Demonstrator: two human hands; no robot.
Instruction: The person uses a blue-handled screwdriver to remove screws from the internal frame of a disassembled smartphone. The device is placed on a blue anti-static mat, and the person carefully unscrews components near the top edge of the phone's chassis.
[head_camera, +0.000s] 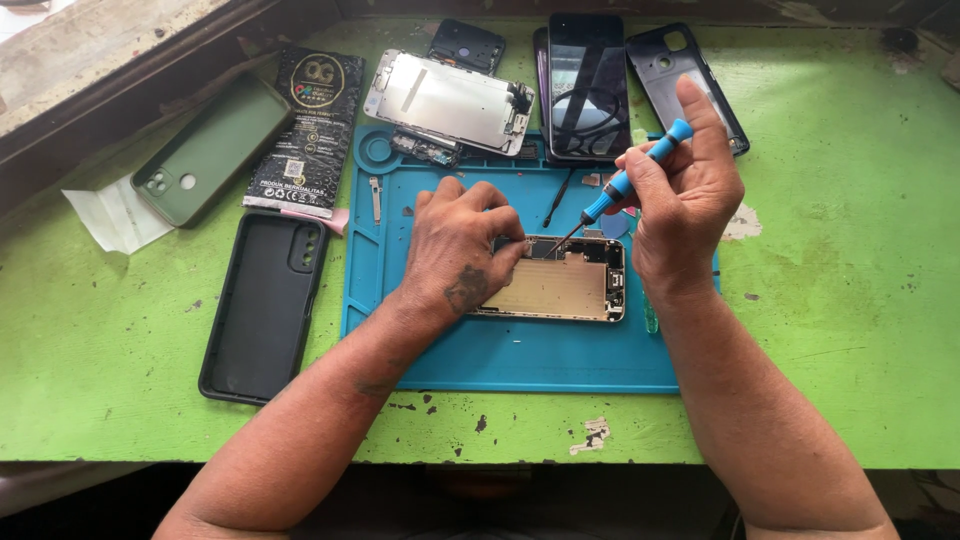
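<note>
An opened phone body with its insides bare lies on a blue work mat. My left hand rests on the phone's left part and pins it down, fingers curled over its upper edge. My right hand grips a small blue-handled screwdriver, index finger on its cap. The tip points down and left onto the top edge of the phone, close to my left fingertips.
On the green table: a black phone case, a green case, a black packet, a silver screen frame, a dark phone, a black back cover. Tweezers lie on the mat.
</note>
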